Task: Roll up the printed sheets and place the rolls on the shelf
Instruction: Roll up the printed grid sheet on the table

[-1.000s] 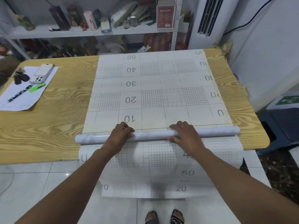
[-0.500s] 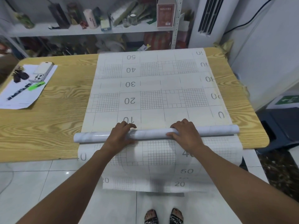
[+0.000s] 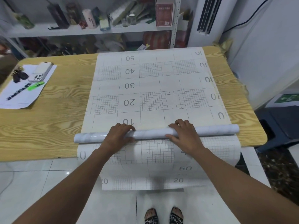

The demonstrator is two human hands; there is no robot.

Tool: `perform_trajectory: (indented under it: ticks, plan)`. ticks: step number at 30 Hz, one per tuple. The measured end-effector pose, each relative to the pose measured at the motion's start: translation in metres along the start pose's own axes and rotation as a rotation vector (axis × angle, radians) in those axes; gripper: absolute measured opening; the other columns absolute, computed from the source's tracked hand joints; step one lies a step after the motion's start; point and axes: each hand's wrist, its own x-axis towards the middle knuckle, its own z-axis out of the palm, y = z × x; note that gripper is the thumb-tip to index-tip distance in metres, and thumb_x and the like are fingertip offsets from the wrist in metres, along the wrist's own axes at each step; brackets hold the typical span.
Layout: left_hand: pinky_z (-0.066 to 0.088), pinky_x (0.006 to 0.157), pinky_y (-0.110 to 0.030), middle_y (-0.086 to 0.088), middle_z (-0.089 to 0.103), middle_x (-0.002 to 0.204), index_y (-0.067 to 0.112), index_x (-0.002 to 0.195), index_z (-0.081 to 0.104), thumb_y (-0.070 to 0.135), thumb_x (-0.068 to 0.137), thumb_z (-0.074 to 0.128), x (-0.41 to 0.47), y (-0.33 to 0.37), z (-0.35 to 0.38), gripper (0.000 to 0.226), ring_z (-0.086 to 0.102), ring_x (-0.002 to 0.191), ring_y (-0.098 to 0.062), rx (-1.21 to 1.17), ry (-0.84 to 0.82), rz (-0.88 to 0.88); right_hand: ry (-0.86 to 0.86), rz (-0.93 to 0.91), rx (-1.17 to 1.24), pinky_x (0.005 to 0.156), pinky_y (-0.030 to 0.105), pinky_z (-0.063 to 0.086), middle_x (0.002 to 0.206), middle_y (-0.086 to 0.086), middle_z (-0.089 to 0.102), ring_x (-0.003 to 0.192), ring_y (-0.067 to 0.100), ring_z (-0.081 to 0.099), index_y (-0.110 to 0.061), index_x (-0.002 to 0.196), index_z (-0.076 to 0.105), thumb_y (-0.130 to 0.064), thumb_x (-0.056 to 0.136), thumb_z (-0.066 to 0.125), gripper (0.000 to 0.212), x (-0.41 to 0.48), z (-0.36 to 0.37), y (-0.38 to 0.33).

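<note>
Closest to us, down on the tiled floor, we see two feet in black sandals. Just above them a loose flap of paper with squares hangs over the near edge of the table. We cannot tell if it is part of the same sheet or another one. Next come our two arms, both stretched out in front of us, palms down. The left hand and the right hand sit side by side on the roll, a little apart, and neither is nearer to it. On each hand the fingers curl over the far side of the roll and the thumb hugs the near side, so both hands hold it. The roll is a long white tube close to the table's near edge, and it runs left to right, across our arms. The flat printed sheet, with big numbers and little squares, lies past our fingers, away from us. So we think the roll must be pushed forward, evenly with both hands, or it may go crooked. Far off on the left lies a phone. Behind the table stands the shelf, full of things, where the roll should end up.
</note>
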Motion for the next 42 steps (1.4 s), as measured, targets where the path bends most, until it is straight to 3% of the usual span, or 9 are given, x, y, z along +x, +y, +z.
perform_trajectory:
  ticks: [6,11,16,19,25,31,34,38,42]
  plan:
    - [0.026,0.065,-0.027,0.004,0.064,0.092,0.026,0.102,0.065,0.036,0.082,0.064,0.003,0.000,0.003,0.022,0.045,0.075,-0.013,0.007,0.007,0.003,0.046,0.002,0.061,0.089,0.034,0.036,0.116,0.000,0.052,0.100,0.021,0.047,-0.017,0.121,0.051,-0.056,0.081,0.060,0.056,-0.002,0.002,0.001]
    - [0.029,0.064,-0.032,-0.009,0.061,0.090,0.013,0.094,0.071,0.016,0.070,0.078,-0.001,0.001,0.004,0.026,0.049,0.076,-0.030,-0.019,0.099,0.067,0.039,-0.004,0.024,0.087,0.031,0.035,0.113,0.001,0.051,0.098,0.020,0.045,-0.018,0.117,0.054,-0.059,0.080,0.057,0.055,-0.002,0.003,0.004]
    - [0.023,0.070,-0.028,-0.007,0.060,0.100,0.015,0.111,0.064,0.030,0.088,0.055,0.003,0.005,0.003,0.029,0.042,0.085,-0.020,-0.046,0.006,0.017,0.032,0.007,0.002,0.091,0.031,0.034,0.118,0.000,0.048,0.104,0.020,0.041,-0.020,0.120,0.054,-0.062,0.080,0.055,0.058,-0.002,0.003,0.003]
    - [0.025,0.073,-0.025,0.002,0.061,0.101,0.017,0.118,0.058,0.027,0.090,0.056,0.003,0.007,0.002,0.029,0.043,0.087,-0.014,-0.156,0.008,-0.040,0.022,0.008,0.010,0.093,0.031,0.031,0.120,0.000,0.046,0.106,0.020,0.040,-0.020,0.121,0.055,-0.059,0.081,0.057,0.056,-0.003,0.002,0.004]
    - [0.032,0.071,-0.025,0.000,0.065,0.095,0.015,0.099,0.064,0.026,0.088,0.058,0.004,0.005,0.000,0.016,0.048,0.084,-0.016,-0.243,-0.015,-0.056,0.013,0.006,-0.004,0.091,0.030,0.032,0.117,0.000,0.048,0.104,0.020,0.039,-0.021,0.122,0.056,-0.053,0.083,0.058,0.051,-0.001,0.001,0.005]
    - [0.036,0.071,-0.032,-0.010,0.059,0.098,0.008,0.099,0.068,0.024,0.081,0.066,-0.001,0.006,0.002,0.024,0.050,0.084,-0.026,-0.140,0.115,0.068,-0.012,0.030,0.090,0.091,0.030,0.032,0.115,-0.004,0.051,0.104,0.017,0.040,-0.022,0.125,0.051,-0.049,0.082,0.062,0.053,0.003,-0.004,0.004]
    - [0.046,0.071,-0.041,-0.014,0.059,0.099,0.006,0.104,0.066,0.028,0.068,0.079,-0.005,0.010,0.001,0.044,0.051,0.083,-0.033,-0.055,0.073,0.066,0.034,0.087,0.170,0.085,0.028,0.033,0.102,-0.006,0.051,0.096,0.014,0.040,-0.019,0.113,0.052,-0.041,0.080,0.069,0.043,0.001,-0.007,0.002]
    - [0.041,0.077,-0.036,-0.015,0.048,0.104,0.008,0.117,0.057,0.037,0.057,0.084,-0.010,0.014,-0.001,0.072,0.047,0.086,-0.027,-0.104,0.078,0.036,0.025,0.063,0.118,0.086,0.029,0.033,0.105,-0.007,0.056,0.096,0.016,0.042,-0.018,0.107,0.056,-0.041,0.084,0.065,0.034,0.004,-0.002,0.002]
    - [0.046,0.076,-0.038,-0.009,0.043,0.099,0.010,0.117,0.055,0.022,0.062,0.084,-0.012,0.012,-0.002,0.064,0.043,0.083,-0.022,-0.112,0.066,0.020,0.023,0.052,0.072,0.086,0.030,0.033,0.105,-0.006,0.058,0.095,0.018,0.044,-0.019,0.108,0.058,-0.044,0.087,0.059,0.033,0.006,0.002,0.001]
